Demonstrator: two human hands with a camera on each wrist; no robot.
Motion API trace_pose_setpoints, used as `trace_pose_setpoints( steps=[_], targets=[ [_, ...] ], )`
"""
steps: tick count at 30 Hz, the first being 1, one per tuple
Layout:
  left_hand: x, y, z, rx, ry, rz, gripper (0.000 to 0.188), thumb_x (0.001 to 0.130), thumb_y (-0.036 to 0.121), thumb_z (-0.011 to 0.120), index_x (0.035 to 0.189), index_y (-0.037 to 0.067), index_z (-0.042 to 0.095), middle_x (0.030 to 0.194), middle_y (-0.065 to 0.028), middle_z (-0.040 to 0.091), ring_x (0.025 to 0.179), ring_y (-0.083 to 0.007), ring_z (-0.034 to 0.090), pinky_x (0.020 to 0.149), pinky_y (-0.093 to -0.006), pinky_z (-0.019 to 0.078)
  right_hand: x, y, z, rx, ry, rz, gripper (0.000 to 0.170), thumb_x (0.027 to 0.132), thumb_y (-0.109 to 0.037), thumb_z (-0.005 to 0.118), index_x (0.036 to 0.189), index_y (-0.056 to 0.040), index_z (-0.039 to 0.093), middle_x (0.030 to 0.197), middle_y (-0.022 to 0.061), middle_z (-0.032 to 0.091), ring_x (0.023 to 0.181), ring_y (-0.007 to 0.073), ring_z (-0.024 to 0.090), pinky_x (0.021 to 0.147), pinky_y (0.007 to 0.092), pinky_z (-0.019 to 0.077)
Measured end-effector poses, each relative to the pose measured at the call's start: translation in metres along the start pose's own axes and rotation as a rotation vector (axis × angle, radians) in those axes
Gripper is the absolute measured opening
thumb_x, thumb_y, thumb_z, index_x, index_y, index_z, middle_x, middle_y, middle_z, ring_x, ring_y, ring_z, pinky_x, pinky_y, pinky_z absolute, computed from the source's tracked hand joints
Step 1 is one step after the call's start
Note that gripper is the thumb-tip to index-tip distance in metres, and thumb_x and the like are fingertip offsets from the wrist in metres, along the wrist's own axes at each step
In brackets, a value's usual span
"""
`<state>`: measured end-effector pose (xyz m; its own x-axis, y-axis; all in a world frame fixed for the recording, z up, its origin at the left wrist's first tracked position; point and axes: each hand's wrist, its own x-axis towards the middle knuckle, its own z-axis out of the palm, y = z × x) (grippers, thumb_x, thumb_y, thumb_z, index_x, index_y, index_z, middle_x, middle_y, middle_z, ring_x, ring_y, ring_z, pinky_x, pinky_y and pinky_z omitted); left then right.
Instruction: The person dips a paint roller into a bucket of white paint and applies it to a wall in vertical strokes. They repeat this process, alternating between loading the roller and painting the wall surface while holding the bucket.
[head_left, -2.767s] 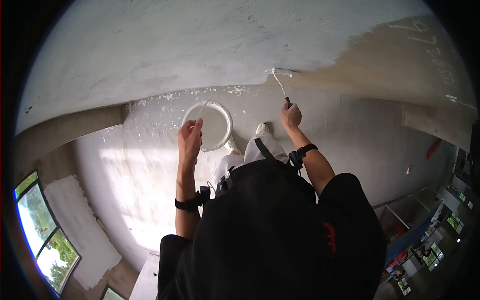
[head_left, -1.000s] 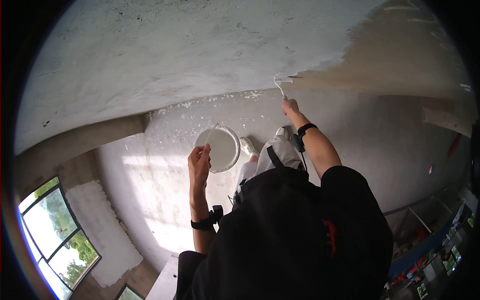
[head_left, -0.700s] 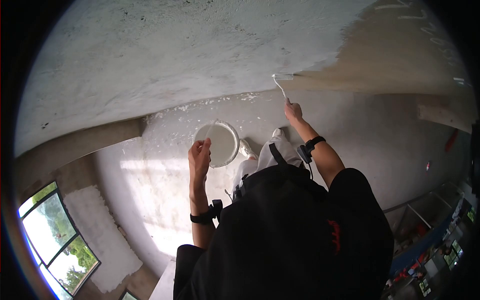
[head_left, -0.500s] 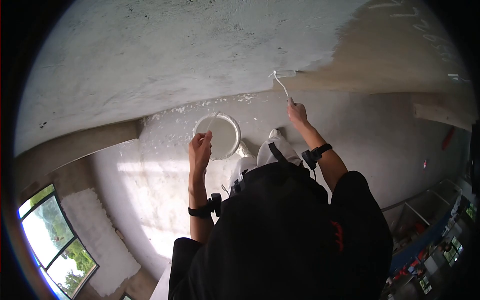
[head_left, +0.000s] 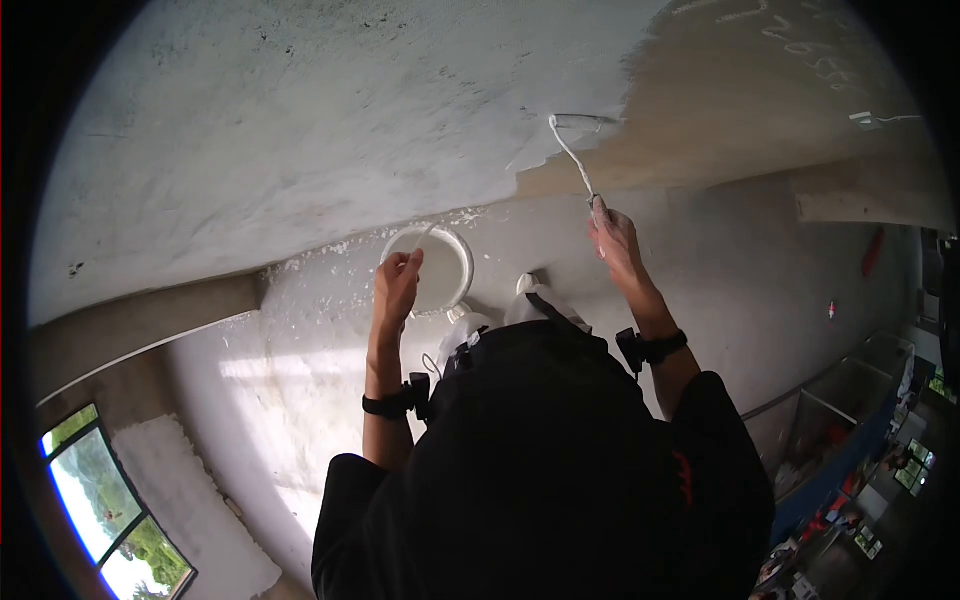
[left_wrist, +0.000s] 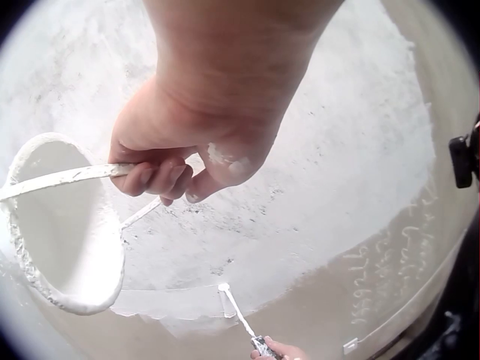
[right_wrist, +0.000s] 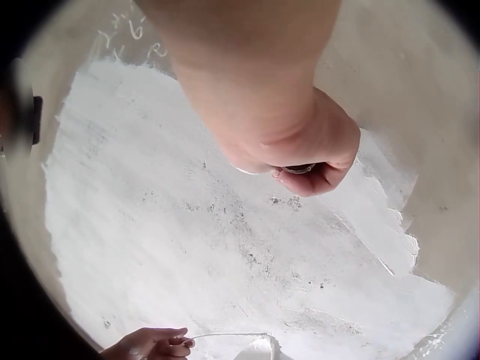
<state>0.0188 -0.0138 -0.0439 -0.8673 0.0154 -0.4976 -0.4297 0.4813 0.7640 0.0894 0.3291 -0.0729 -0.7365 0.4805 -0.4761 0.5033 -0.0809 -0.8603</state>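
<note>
In the head view, my left hand (head_left: 398,288) pinches the thin white handle (left_wrist: 67,178) of a round white bucket (head_left: 465,262). White coating crusts the bucket's rim, and the inside looks pale. My right hand (head_left: 617,245) grips a paint roller (head_left: 572,160) by its handle, thumb along the top; its bent wire frame is coated white. The roller's head lies against the wall (head_left: 400,110), near the border between white coating and bare brown surface. Seen from the right wrist, the curled fingers surround the roller's grip, and the roller head is hidden.
Pale floor (head_left: 720,260) with white splatters meets the wall's foot. My shoes (head_left: 527,283) stand just right of the bucket. A ledge (head_left: 150,310) juts out at left, above a window (head_left: 100,490). Railing and clutter (head_left: 840,430) lie far right.
The roller has gone from low by the floor edge to higher up the wall, my right hand rising with it. My left hand keeps the bucket's handle. The head view has turned rightward.
</note>
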Motion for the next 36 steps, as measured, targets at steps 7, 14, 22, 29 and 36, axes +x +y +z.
trace_pose_setpoints(
  steps=[7,14,22,29,36],
  targets=[
    [0.0,0.002,-0.001,-0.08,-0.03,0.039,0.031,0.092,0.031,0.062,0.089,0.0,0.06,0.061,0.005,0.043,0.051,-0.0029,0.037,0.043,-0.0206,0.0282,-0.036,-0.036,-0.016,0.042,0.065,-0.013,0.053,0.095,-0.052,0.051,0.073,-0.0036,0.053,0.057,-0.0008,0.043,0.043,0.0069,0.037,0.039,0.0242,0.029],
    [-0.001,0.003,0.0,-0.013,-0.02,0.046,0.043,0.089,0.039,0.062,0.089,-0.005,0.064,0.067,-0.0061,0.057,0.062,-0.0123,0.052,0.057,-0.0284,0.0414,-0.022,-0.022,-0.027,0.001,-0.004,0.023,0.051,0.094,-0.051,0.052,0.072,-0.0056,0.053,0.056,-0.0018,0.043,0.041,0.0067,0.036,0.036,0.0242,0.0276],
    [0.0,-0.003,0.0,-0.009,0.006,0.002,0.044,0.089,0.039,0.062,0.09,-0.005,0.064,0.067,-0.0068,0.058,0.063,-0.013,0.053,0.059,-0.0288,0.0425,0.037,0.029,0.002,-0.074,-0.098,0.152,0.048,0.093,-0.05,0.052,0.068,-0.0085,0.051,0.053,-0.0029,0.042,0.038,0.0074,0.038,0.034,0.0254,0.0284],
    [-0.004,-0.007,0.002,-0.034,0.081,-0.041,0.042,0.089,0.038,0.062,0.091,-0.004,0.063,0.069,-0.0064,0.059,0.063,-0.0122,0.053,0.059,-0.028,0.0425,0.164,0.169,0.052,-0.321,-0.13,0.066,0.048,0.092,-0.046,0.051,0.065,-0.0069,0.051,0.051,-0.0001,0.045,0.039,0.0125,0.043,0.035,0.0303,0.0331],
    [-0.009,-0.016,0.003,-0.083,0.148,-0.116,0.04,0.091,0.036,0.061,0.091,-0.004,0.062,0.068,-0.004,0.057,0.062,-0.0095,0.049,0.056,-0.0263,0.0391,0.195,0.182,0.098,-0.526,-0.136,0.187,0.06,0.096,-0.043,0.035,0.09,0.011,0.06,0.075,0.0262,0.065,0.074,0.0379,0.067,0.07,0.0424,0.0531]
  ],
)
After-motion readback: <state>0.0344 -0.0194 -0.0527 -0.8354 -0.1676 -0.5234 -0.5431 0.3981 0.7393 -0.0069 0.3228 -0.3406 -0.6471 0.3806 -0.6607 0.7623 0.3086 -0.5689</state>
